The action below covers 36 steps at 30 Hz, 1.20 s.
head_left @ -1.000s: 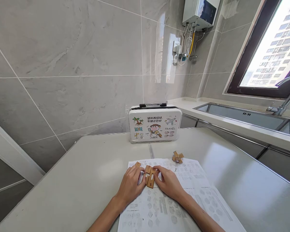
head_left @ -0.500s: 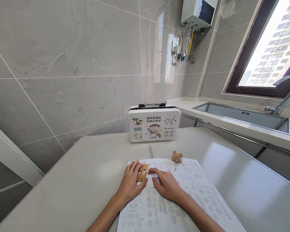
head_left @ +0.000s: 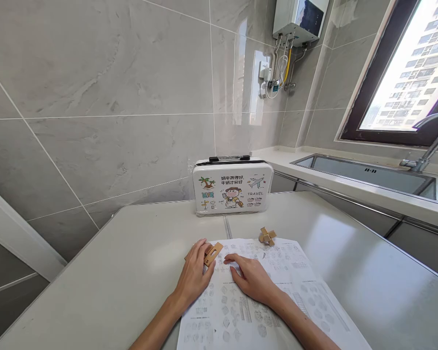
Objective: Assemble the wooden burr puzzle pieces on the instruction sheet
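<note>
My left hand (head_left: pixel 194 268) is closed over a small wooden puzzle piece (head_left: pixel 213 253) with a slot cut through it. More wood shows behind the fingers, but the palm hides most of it. Resting on the printed sheet (head_left: pixel 237 318), my right hand (head_left: pixel 253 277) has its fingers loosely apart and nothing in them. A gap separates its fingertips from the wooden piece. Past the right hand, an assembled wooden cross-shaped puzzle (head_left: pixel 267 236) sits at the sheet's far edge. Small line drawings and text cover the sheet.
A white cartoon-printed case (head_left: pixel 233 188) stands upright at the back of the white table (head_left: pixel 131 272). To the right are a counter with a sink (head_left: pixel 365 175) and a faucet (head_left: pixel 432 141). A water heater (head_left: pixel 300 19) hangs on the tiled wall.
My left hand has shifted slightly left and away from the right hand, turning the wooden piece with it. The right hand stays almost where it was.
</note>
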Available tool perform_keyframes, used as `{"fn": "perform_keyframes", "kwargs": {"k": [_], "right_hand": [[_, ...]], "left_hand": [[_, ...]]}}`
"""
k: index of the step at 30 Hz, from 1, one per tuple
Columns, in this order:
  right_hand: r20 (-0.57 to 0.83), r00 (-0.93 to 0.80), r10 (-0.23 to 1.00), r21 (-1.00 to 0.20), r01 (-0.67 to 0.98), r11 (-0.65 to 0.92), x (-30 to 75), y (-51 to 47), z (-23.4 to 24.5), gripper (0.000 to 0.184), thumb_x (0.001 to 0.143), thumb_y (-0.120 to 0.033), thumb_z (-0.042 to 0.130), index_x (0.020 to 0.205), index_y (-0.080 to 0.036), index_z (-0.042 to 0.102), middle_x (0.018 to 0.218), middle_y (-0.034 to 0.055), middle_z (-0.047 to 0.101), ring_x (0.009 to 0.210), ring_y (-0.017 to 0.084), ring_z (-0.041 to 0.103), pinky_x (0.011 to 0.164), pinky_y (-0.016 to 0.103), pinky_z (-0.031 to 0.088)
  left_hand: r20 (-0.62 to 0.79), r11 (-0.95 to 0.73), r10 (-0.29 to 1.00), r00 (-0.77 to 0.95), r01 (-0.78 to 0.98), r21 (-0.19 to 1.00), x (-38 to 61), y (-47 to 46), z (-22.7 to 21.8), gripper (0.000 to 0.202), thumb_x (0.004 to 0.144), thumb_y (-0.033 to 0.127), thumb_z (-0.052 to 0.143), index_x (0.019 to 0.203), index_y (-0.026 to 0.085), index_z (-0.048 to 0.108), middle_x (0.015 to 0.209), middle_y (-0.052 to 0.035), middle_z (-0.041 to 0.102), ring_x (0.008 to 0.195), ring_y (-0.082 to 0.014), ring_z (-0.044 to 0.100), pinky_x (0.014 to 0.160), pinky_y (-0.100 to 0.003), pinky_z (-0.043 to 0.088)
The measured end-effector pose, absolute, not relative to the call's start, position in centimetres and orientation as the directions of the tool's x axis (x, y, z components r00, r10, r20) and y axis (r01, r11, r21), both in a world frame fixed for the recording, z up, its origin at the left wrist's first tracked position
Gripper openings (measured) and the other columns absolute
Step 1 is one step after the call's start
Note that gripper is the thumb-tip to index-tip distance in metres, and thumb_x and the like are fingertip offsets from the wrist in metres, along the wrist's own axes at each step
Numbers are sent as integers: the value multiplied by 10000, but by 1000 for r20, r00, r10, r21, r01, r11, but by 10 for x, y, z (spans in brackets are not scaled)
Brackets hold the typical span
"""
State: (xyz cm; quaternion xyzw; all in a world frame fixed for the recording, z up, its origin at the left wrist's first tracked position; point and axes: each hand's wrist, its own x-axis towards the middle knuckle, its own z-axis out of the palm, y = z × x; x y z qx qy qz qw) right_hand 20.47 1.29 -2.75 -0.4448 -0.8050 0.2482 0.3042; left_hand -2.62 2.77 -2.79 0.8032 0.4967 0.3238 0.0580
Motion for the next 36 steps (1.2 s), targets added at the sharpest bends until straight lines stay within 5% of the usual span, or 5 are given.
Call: {"fn": "perform_keyframes", "kwargs": {"k": [5, 10, 36], "right_hand": [[282, -422, 862, -671, 555, 491, 204, 13, -28, 324, 973, -203, 442, 1239, -258, 618, 1178, 26, 750, 909, 213, 722, 825, 332, 487], [270, -411, 871, -662, 577, 478, 204, 14, -31, 299, 979, -219, 442, 1206, -244, 636, 1120, 39, 763, 911, 221, 723, 810, 331, 485], [330, -357, 874, -627, 609, 486, 204, 17, -32, 250, 979, -208, 432, 1114, -234, 642, 1058, 33, 760, 809, 195, 703, 749, 314, 469]], "left_hand": [[438, -641, 763, 476, 647, 414, -15, 14, -14, 185, 976, 171, 496, 1120, 238, 590, 1040, -56, 707, 934, -210, 686, 807, -330, 531], [389, -771, 636, 666, 576, 273, -10, 7, -23, 181, 902, 93, 491, 977, 220, 595, 579, 49, 591, 498, -147, 577, 553, -272, 397], [396, -778, 625, 673, 579, 243, -10, 7, -21, 197, 908, 97, 481, 979, 226, 613, 594, 46, 620, 495, -141, 585, 556, -253, 397]]}}
